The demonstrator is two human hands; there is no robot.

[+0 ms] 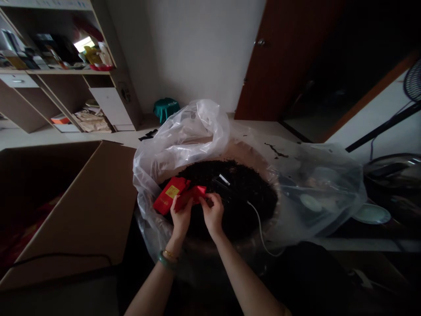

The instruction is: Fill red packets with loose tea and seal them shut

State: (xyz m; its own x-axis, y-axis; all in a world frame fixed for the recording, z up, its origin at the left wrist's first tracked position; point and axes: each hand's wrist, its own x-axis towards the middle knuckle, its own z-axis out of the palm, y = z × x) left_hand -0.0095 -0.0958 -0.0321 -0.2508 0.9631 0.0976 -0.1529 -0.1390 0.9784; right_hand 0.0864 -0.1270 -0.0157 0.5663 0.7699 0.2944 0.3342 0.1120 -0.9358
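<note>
Both my hands are on one red packet (187, 198), above a wide round container lined with a clear plastic bag (184, 131). My left hand (181, 216) is closed on the packet's near left side. At its upper right end, the fingertips of my right hand (213, 212) pinch the edge. Another red packet with a gold label (171, 191) lies just left, on the container's left side. Dark, loose material that looks like tea leaves (253, 188) fills the container. On it rests a black device (226, 188) with a white cable (259, 224).
A large cardboard box (88, 202) with red packets inside stands at left. Clear plastic (312, 175) spreads to the right, near a pale dish (373, 213). Behind are a shelf unit (113, 105), a green bin (165, 109) and a brown door (279, 57). A fan (413, 81) stands far right.
</note>
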